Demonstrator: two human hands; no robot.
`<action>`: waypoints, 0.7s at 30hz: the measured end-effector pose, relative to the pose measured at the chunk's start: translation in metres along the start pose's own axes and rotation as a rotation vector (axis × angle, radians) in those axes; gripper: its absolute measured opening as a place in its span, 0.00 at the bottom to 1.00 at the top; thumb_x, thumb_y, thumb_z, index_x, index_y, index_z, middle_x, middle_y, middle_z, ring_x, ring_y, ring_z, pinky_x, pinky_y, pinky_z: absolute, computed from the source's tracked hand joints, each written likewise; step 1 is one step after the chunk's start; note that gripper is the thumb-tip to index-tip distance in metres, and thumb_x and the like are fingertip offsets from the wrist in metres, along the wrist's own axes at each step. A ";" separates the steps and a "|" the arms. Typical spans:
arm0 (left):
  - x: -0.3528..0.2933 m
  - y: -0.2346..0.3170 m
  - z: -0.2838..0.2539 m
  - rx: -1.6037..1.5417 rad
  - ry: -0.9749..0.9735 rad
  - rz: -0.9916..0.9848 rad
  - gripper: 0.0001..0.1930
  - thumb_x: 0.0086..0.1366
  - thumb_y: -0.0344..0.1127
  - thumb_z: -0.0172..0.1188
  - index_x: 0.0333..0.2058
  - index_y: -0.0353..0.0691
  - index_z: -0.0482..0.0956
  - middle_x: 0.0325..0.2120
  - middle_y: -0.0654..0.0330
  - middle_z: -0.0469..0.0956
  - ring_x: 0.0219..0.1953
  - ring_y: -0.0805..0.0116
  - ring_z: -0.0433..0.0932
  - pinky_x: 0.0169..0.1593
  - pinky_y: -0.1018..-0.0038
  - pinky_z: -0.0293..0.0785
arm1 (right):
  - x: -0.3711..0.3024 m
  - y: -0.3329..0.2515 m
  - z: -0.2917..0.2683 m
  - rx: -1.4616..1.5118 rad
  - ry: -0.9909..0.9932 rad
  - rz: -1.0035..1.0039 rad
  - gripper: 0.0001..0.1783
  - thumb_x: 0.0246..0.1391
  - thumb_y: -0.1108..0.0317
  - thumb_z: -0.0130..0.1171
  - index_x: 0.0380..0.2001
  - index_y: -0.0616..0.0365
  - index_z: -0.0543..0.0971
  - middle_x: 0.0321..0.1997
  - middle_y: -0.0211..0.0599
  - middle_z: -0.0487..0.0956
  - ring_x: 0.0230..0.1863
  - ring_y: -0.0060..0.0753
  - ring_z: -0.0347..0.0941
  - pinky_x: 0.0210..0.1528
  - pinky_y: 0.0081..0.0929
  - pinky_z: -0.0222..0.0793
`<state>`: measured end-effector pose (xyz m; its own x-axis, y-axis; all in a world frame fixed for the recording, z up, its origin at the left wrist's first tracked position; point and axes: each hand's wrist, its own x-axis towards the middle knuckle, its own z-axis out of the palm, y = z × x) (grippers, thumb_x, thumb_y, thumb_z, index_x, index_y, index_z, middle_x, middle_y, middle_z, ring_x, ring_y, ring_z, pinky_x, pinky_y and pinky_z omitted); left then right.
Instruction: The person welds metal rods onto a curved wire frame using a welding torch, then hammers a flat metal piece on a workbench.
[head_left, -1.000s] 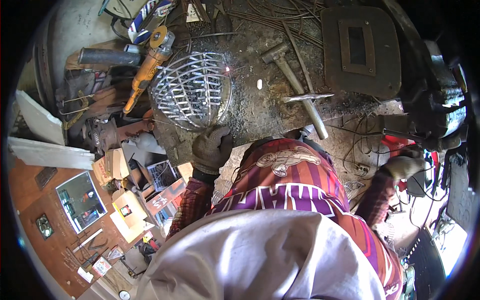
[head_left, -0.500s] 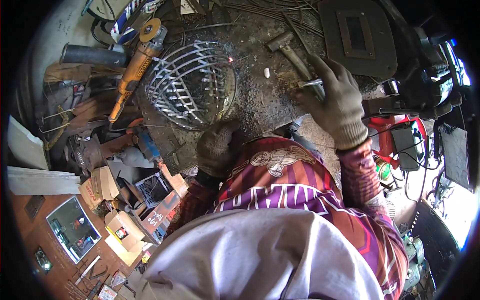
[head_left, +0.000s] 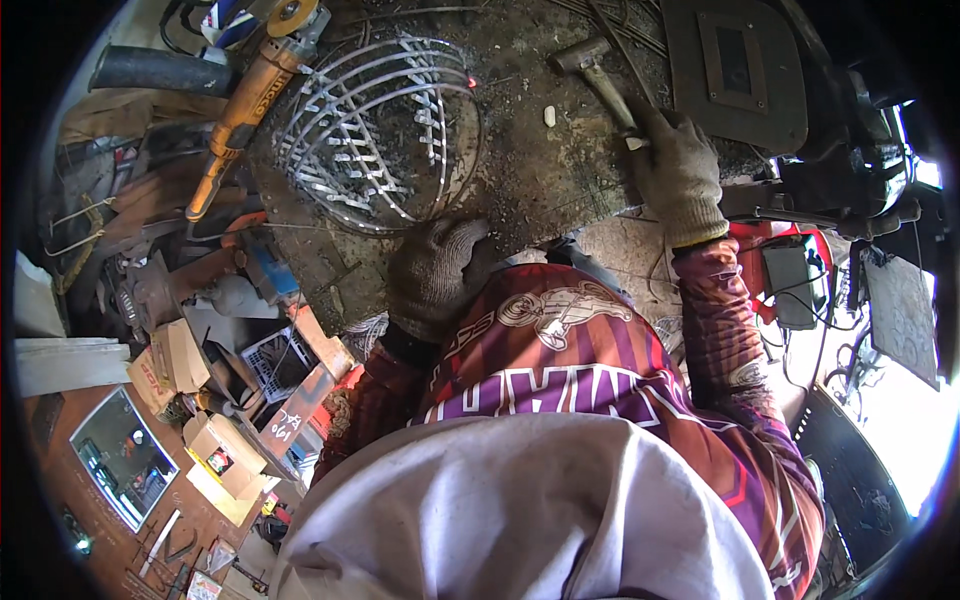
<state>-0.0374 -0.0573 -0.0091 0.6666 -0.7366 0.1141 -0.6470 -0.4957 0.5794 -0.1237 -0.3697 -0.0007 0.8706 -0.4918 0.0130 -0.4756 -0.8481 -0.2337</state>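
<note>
A round cage of bent metal rods (head_left: 352,157), with rows of short crossbars, lies on the dark worktable (head_left: 545,190). One small spot on its right side glows red. My left hand (head_left: 440,265), in a knitted work glove, rests at the table's near edge just below the cage's rim. Its fingers are curled, and whatever they may hold is hidden. To the right, a hammer (head_left: 604,95) lies with its head pointing away from me. My gloved right hand (head_left: 680,178) is closed around the near end of its handle. A small white piece (head_left: 549,116) lies between cage and hammer.
An orange angle grinder (head_left: 245,115) lies left of the cage, beside a dark pipe (head_left: 160,75). A dark welding mask (head_left: 735,80) lies at the far right. Cardboard boxes (head_left: 225,455) and a plastic crate (head_left: 277,362) stand low on the left.
My right hand has gone from spread fingers over the hammer handle to closed around its end. The view has shifted slightly. My left hand stays by the cage's near rim.
</note>
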 end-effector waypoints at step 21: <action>0.004 0.009 0.004 0.105 0.035 -0.027 0.09 0.60 0.33 0.69 0.39 0.39 0.85 0.40 0.49 0.86 0.39 0.46 0.86 0.46 0.57 0.83 | -0.012 0.026 -0.002 0.383 0.085 -0.121 0.26 0.51 0.62 0.75 0.56 0.39 0.85 0.37 0.42 0.84 0.38 0.50 0.84 0.41 0.43 0.80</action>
<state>-0.0419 -0.0668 -0.0067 0.6958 -0.7066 0.1290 -0.6626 -0.5620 0.4951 -0.1471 -0.3866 -0.0049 0.8962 -0.4210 0.1397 -0.2748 -0.7741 -0.5704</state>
